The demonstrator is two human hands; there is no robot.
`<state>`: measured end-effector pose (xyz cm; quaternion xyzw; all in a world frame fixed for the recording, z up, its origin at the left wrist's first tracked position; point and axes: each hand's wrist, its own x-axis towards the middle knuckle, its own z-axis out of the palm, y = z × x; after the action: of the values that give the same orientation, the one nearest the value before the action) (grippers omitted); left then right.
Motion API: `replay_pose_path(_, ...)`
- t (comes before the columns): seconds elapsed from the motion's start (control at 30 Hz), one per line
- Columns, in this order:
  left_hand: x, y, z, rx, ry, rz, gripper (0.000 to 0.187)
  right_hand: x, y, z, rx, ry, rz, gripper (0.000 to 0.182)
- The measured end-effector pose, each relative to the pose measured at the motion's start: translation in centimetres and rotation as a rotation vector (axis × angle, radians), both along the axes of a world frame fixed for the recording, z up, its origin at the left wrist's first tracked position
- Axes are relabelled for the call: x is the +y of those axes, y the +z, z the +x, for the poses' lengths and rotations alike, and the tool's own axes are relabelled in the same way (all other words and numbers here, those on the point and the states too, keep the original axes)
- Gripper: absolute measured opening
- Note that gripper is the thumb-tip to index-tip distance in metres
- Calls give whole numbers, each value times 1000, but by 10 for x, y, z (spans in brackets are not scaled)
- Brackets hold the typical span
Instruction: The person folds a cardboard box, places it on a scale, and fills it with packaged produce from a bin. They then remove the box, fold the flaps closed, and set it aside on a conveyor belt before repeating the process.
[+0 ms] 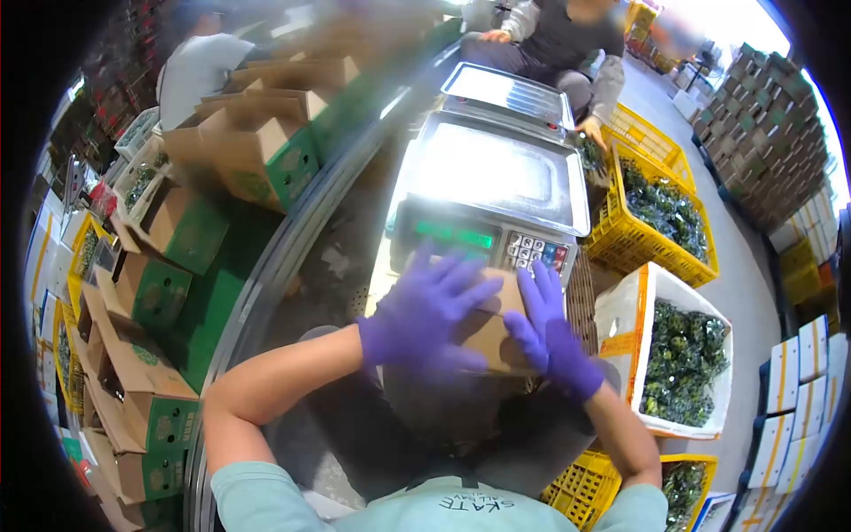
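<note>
Both of my hands wear purple gloves. A small brown cardboard box [498,340] lies in front of me, at the near side of a digital scale [496,173] with a lit green display. My left hand [424,310] is spread out over the box's left side, slightly blurred by motion. On the box's right side, my right hand [551,335] has its fingers stretched out, with the fingertips just below the scale's keypad [534,251]. The hands hide part of the box.
A white foam box [631,332] of dark green wrapped produce stands at my right, beyond it a yellow crate [612,226] with more. Open cardboard boxes [146,363] line a green conveyor [232,293] at left. A person [567,44] sits behind a second scale [510,89], one hand by the crate.
</note>
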<state>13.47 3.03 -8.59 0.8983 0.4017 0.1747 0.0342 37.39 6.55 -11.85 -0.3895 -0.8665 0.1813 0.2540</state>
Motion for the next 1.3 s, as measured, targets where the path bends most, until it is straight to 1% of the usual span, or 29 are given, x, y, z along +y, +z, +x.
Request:
replay_pose_path(0.03,9,-6,-6,-55,60,73,92,-26,-2,-1,4,-21,15,63)
replay_pose_path(0.07,13,-9,-12,-108,130,144,86,-60,11,-1,89,104,85,59)
replay_pose_path(0.1,17,-6,-12,-83,86,79,77,-96,2,-2,236,-99,-133,58)
replay_pose_path(0.13,22,-2,-12,-43,13,123,71,-113,-8,-6,334,-158,-144,62)
replay_pose_path(0.17,24,1,-5,-35,-38,88,68,-130,-15,-16,601,-356,-327,72)
replay_pose_path(0.2,26,-1,0,-27,-96,44,65,-132,-12,-21,836,-436,-461,84)
replay_pose_path(0.27,30,-10,1,-70,-120,126,59,-128,-39,-18,1008,-490,-564,78)
replay_pose_path(0.3,30,-15,2,-57,-121,195,59,-133,-61,-14,1015,-477,-560,78)
replay_pose_path(0.33,29,-16,4,-54,-120,209,59,-144,-85,-5,1264,-416,-891,76)
replay_pose_path(0.37,27,-12,-3,-51,-123,205,58,-146,-82,-13,1488,-343,-1233,73)
replay_pose_path(0.4,24,-14,-2,-45,-121,203,58,-144,-84,-9,1479,-333,-1227,73)
replay_pose_path(0.47,18,-15,-4,-56,-98,224,57,-141,-67,-14,1571,-208,-1357,69)
replay_pose_path(0.5,17,-15,-4,-54,-99,212,57,-141,-86,-2,1482,-275,-1417,66)
replay_pose_path(0.63,10,-13,-5,-78,-118,241,57,-141,-98,-5,1463,-253,-1293,63)
replay_pose_path(0.7,4,-13,-5,-92,-109,269,58,-140,-97,-7,1538,-143,-1240,59)
replay_pose_path(0.73,2,-13,-8,-99,-98,284,60,-140,-91,-14,1530,-130,-1233,59)
replay_pose_path(0.77,-3,-4,-10,-67,-88,226,63,-141,-78,-22,1563,-148,-1273,58)
replay_pose_path(0.8,-8,6,-11,-70,-76,232,63,-140,-70,-29,1593,-172,-1318,57)
replay_pose_path(0.83,-14,20,-13,-144,-79,296,66,-135,-69,-34,1579,-162,-1322,57)
replay_pose_path(0.9,-30,54,-20,-272,-44,424,70,-124,-66,-43,1490,-33,-1267,60)
replay_pose_path(0.93,-40,70,-26,-329,-4,482,71,-113,-61,-50,1479,-25,-1269,60)
replay_pose_path(0.97,-52,82,-35,-332,3,490,71,-101,-55,-60,1455,-5,-1269,58)
replay_pose_path(1.03,-70,95,-54,-476,174,609,73,-69,-38,-89,1396,82,-1291,54)
replay_pose_path(1.07,-73,92,-61,-477,170,620,73,-49,-28,-106,1365,126,-1293,52)
replay_pose_path(1.13,-81,82,-65,-488,343,613,73,-22,-10,-135,1312,211,-1301,48)
replay_pose_path(1.2,-79,74,-69,-494,356,662,70,4,5,-162,1257,287,-1302,44)
replay_pose_path(1.27,-74,71,-74,-508,372,657,67,26,17,-187,1213,348,-1307,41)
replay_pose_path(1.3,-73,71,-76,-510,383,669,63,35,22,-200,1195,378,-1309,39)
